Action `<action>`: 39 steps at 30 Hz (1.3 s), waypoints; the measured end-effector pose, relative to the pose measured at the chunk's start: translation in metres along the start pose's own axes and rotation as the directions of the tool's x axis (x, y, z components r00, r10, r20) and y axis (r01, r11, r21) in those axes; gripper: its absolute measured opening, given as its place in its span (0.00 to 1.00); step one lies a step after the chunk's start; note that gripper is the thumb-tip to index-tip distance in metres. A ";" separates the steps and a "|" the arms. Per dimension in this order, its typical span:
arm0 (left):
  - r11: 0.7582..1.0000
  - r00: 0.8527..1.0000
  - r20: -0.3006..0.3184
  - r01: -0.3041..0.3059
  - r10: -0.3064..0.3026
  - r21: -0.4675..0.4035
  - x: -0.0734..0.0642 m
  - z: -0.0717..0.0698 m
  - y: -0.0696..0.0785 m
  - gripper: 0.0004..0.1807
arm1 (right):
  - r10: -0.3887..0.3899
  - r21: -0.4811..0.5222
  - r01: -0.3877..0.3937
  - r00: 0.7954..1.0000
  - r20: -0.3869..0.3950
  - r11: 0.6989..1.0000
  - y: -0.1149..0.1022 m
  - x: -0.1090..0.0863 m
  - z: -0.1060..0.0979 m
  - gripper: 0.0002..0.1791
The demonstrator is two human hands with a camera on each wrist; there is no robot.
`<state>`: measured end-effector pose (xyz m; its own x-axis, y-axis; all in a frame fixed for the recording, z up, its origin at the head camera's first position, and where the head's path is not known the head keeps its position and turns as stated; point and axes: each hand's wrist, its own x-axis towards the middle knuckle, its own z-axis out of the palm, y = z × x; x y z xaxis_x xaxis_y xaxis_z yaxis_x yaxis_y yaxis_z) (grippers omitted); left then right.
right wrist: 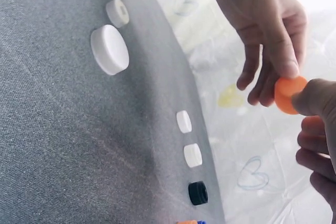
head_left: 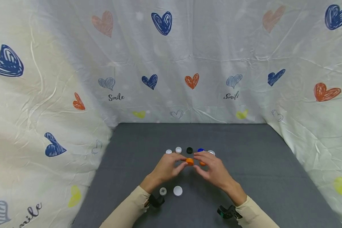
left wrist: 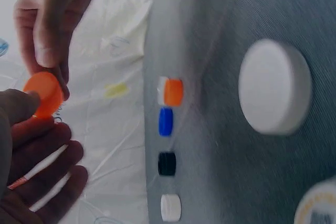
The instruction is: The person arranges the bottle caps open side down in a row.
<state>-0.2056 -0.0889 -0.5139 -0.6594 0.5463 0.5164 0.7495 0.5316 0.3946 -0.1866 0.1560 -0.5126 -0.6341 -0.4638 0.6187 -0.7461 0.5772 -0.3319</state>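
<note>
An orange bottle cap (head_left: 189, 161) is pinched between the thumb and finger of my left hand (head_left: 168, 166), above the grey cloth. My right hand (head_left: 213, 167) faces it from the other side, thumb and fingers parted, fingertips right at the cap's edge. The same orange cap (left wrist: 43, 92) has my left thumb over its face in the left wrist view. In the right wrist view, the right thumb overlaps that cap (right wrist: 286, 95). A second orange cap (head_left: 202, 163) is partly hidden behind the right fingers.
Behind the hands runs a row of caps: two white caps (head_left: 178, 150), a black cap (head_left: 189, 150), a blue cap (head_left: 200, 150) and another white cap (head_left: 212, 152). Nearer stand a larger white cap (head_left: 178, 191) and a smaller marked one (head_left: 163, 191). A patterned curtain (head_left: 171, 63) hangs behind.
</note>
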 end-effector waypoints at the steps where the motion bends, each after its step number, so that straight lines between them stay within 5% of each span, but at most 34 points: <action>1: 0.998 1.000 0.001 0.029 -0.029 -0.052 0.000 0.000 0.000 0.11 | -0.012 0.004 0.012 1.000 0.000 1.000 0.000 0.000 0.000 0.24; 7: 0.938 0.976 0.092 0.213 -0.195 -0.272 0.001 -0.002 0.000 0.10 | -0.102 0.021 0.103 0.994 -0.033 0.994 -0.001 0.003 0.003 0.31; 12: 0.886 0.939 0.186 0.336 -0.290 -0.318 0.002 -0.005 0.001 0.09 | -0.138 0.016 0.139 0.990 -0.039 0.990 -0.002 0.003 0.008 0.30; 15: 0.881 0.934 0.206 0.347 -0.292 -0.322 0.001 -0.006 0.001 0.10 | -0.128 0.004 0.128 0.991 -0.034 0.992 -0.004 0.002 0.009 0.30; 18: 0.902 0.952 0.174 0.296 -0.252 -0.315 -0.001 -0.005 -0.001 0.10 | -0.103 -0.001 0.103 0.994 -0.027 0.995 -0.005 0.001 0.008 0.28; 22: 0.947 0.986 0.074 0.164 -0.149 -0.278 -0.005 -0.005 -0.002 0.11 | -0.074 -0.017 0.074 0.997 -0.019 0.997 -0.004 -0.004 0.007 0.24; 25: 0.975 0.998 0.024 0.060 -0.057 -0.213 -0.007 -0.005 -0.002 0.14 | -0.058 -0.025 0.057 0.998 -0.014 0.998 -0.005 -0.007 0.007 0.22; 31: 0.991 0.997 0.016 -0.074 0.076 -0.111 -0.005 -0.002 0.000 0.16 | -0.031 -0.010 0.031 0.999 -0.005 0.999 -0.006 -0.009 0.007 0.24; 39: 0.993 0.991 0.064 -0.117 0.117 0.007 -0.003 0.000 0.007 0.15 | -0.045 -0.010 0.044 0.999 -0.002 0.999 -0.008 -0.014 0.005 0.21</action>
<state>-0.1981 -0.0867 -0.5130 -0.5700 0.6448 0.5093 0.8212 0.4686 0.3257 -0.1723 0.1542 -0.5226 -0.5999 -0.4879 0.6341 -0.7715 0.5625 -0.2972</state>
